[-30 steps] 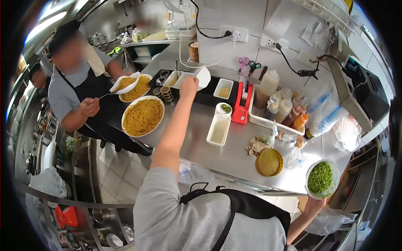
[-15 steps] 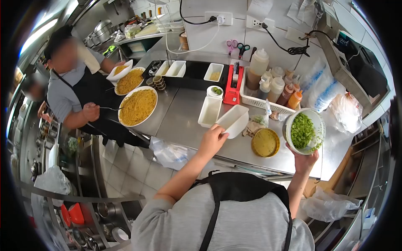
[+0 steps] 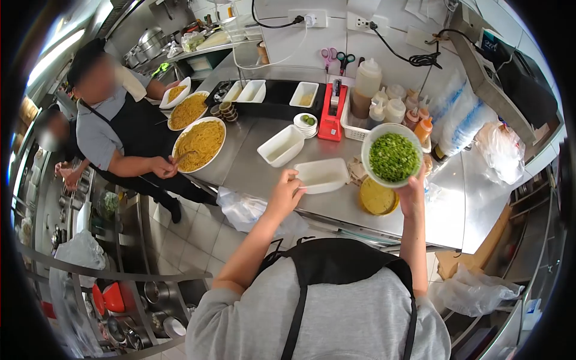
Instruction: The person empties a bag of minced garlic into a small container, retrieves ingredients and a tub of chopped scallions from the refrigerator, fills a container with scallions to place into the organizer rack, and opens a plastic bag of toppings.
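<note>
My left hand (image 3: 285, 195) has its fingers closed at the near left end of a white rectangular dish (image 3: 327, 186), which looks bare inside. In my right hand (image 3: 411, 195) is a bowl of chopped scallions (image 3: 394, 157), gripped from below at its right side and held up over the counter. Under the bowl's edge stands a round yellowish tub (image 3: 379, 198), partly covered by it. A second white dish (image 3: 281, 146) lies farther left on the counter, tilted in angle to the first.
A red device (image 3: 332, 114) and a basket of sauce bottles (image 3: 354, 129) stand at the back. Limes (image 3: 309, 120) top stacked small dishes. To the left, a co-worker (image 3: 123, 114) works a utensil in a platter of noodles (image 3: 204, 144). A plastic bag (image 3: 243, 210) hangs at the counter's front.
The scallion bowl has moved left and over the tub. The dish at my left hand came down and levelled; the other white dish shifted left. The co-worker's utensil went deeper into the noodles.
</note>
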The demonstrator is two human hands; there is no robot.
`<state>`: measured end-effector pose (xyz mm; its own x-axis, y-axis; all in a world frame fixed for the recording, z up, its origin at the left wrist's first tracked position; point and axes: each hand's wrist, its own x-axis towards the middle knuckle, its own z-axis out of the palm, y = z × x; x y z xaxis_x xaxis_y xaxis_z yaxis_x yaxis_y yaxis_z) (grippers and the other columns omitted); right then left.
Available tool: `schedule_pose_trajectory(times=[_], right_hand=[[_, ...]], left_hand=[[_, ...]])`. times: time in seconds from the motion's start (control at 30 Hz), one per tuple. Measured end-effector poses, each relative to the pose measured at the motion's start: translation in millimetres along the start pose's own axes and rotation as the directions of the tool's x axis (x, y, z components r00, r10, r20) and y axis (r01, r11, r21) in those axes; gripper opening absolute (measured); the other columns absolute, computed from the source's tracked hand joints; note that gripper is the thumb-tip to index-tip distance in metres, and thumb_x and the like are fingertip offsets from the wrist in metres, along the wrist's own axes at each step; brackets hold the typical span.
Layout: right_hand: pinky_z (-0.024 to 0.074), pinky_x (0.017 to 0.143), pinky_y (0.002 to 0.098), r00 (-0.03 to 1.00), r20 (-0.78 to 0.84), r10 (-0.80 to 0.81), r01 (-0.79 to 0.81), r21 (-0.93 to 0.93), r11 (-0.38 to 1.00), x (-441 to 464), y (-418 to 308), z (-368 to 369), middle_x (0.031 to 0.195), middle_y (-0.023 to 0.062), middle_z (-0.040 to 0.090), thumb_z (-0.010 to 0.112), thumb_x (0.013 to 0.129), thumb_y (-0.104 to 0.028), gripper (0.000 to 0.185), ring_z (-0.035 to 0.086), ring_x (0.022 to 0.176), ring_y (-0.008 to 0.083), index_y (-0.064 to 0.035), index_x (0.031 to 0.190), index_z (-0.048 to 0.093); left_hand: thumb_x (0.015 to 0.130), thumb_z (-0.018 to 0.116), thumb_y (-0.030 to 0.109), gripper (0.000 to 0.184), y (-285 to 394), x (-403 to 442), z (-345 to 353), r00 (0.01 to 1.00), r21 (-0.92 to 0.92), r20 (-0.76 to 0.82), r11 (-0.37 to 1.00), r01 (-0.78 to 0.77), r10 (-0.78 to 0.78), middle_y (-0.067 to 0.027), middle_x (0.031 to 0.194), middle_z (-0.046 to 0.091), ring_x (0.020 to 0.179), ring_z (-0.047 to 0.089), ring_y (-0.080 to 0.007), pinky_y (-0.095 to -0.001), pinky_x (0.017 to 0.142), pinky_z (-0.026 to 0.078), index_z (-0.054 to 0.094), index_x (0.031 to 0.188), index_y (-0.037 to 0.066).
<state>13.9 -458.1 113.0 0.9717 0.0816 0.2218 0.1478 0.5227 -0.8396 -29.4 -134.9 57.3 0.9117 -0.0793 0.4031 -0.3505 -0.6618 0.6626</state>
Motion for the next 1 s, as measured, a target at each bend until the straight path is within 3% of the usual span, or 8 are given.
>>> schedule_pose_trajectory(times=[0.1,0.17,0.2,0.27,0.37,0.47,0.6,1.0], right_hand=[[0.0488,0.089,0.0465,1.0,0.006,0.011,-0.01,-0.066,0.998,13.5,2.0,10.9,0.141,0.0135,0.029,0.066,0.074,-0.03,0.09,0.043,0.124,0.0313,-0.0168,0.146,0.013],[0.0452,0.092,0.0506,0.998,0.009,0.069,-0.067,-0.145,0.987,17.6,4.8,12.6,0.142,0.0119,0.029,0.066,0.074,-0.036,0.091,0.039,0.127,0.0312,-0.0162,0.145,0.014],[0.0434,0.094,0.0527,0.995,0.009,0.1,-0.096,-0.185,0.978,20.1,6.4,13.1,0.142,0.0111,0.029,0.066,0.074,-0.039,0.092,0.037,0.129,0.0312,-0.016,0.145,0.014],[0.0457,0.091,0.0493,0.992,0.024,0.128,-0.121,-0.178,0.976,24.0,10.6,12.8,0.142,0.0125,0.029,0.063,0.077,-0.03,0.087,0.041,0.126,0.031,-0.0164,0.146,0.012],[0.0467,0.091,0.042,0.983,0.063,0.174,-0.163,-0.148,0.975,27.8,12.2,15.6,0.142,0.0144,0.028,0.061,0.077,-0.021,0.084,0.045,0.121,0.0292,-0.0173,0.147,0.016],[0.0445,0.094,0.0397,0.983,0.091,0.157,-0.122,-0.302,0.945,34.3,17.7,9.8,0.142,0.0137,0.026,0.064,0.074,-0.023,0.084,0.039,0.125,0.0281,-0.0172,0.146,0.022],[0.0382,0.101,0.041,0.977,0.211,-0.023,0.156,-0.642,0.751,38.0,2.5,18.4,0.138,0.0135,0.027,0.074,0.061,-0.029,0.096,0.029,0.13,0.0308,-0.0187,0.145,0.027],[0.0219,0.11,0.0444,0.903,0.428,0.036,0.286,-0.661,0.694,44.0,-36.4,39.9,0.138,0.0153,0.027,0.077,0.052,-0.031,0.105,0.026,0.132,0.0328,-0.0179,0.144,0.028]], left_hand=[[0.073,0.073,0.009,0.025,-5.3,1.7,5.4,0.999,-0.044,0.025,0.999,0.032,-0.031,-0.0151,0.119,0.044,0.101,0.054,-0.0314,-0.0401,0.081,0.048,0.059,0.094,0.004],[0.07,0.076,0.01,0.04,-7.0,1.3,6.2,0.998,-0.032,0.038,0.998,0.051,-0.05,-0.0167,0.123,0.041,0.107,0.051,-0.0337,-0.0408,0.088,0.046,0.057,0.105,0.007],[0.068,0.078,0.011,0.052,-9.8,3.3,10.5,0.999,-0.086,-0.03,0.996,0.02,-0.022,-0.017,0.125,0.04,0.109,0.051,-0.0335,-0.0406,0.09,0.045,0.052,0.113,0.008],[0.065,0.081,0.013,0.075,-20.5,8.4,24.0,0.986,-0.19,-0.169,0.981,-0.042,0.009,-0.0177,0.13,0.038,0.112,0.049,-0.0331,-0.0401,0.096,0.043,0.041,0.128,0.008],[0.062,0.085,0.015,0.099,-33.5,17.1,31.4,0.994,-0.637,0.05,0.764,0.105,-0.095,-0.0176,0.132,0.039,0.117,0.047,-0.0283,-0.0386,0.099,0.041,0.023,0.139,0.005],[0.061,0.086,0.014,0.1,-33.8,24.5,31.2,0.968,-0.526,0.214,0.82,0.227,-0.13,-0.0159,0.13,0.044,0.119,0.046,-0.0237,-0.0362,0.098,0.041,0.024,0.139,0.002],[0.062,0.085,0.011,0.097,-14.7,25.5,21.8,0.934,-0.615,0.343,0.726,0.307,-0.105,-0.0121,0.129,0.047,0.121,0.044,-0.0204,-0.0327,0.098,0.04,0.026,0.139,0.003],[0.064,0.084,0.013,0.1,17.5,38.8,-5.8,0.868,-0.699,0.497,0.594,0.398,0.004,-0.0106,0.133,0.044,0.124,0.041,-0.0191,-0.0313,0.103,0.033,0.023,0.143,-0.001]])
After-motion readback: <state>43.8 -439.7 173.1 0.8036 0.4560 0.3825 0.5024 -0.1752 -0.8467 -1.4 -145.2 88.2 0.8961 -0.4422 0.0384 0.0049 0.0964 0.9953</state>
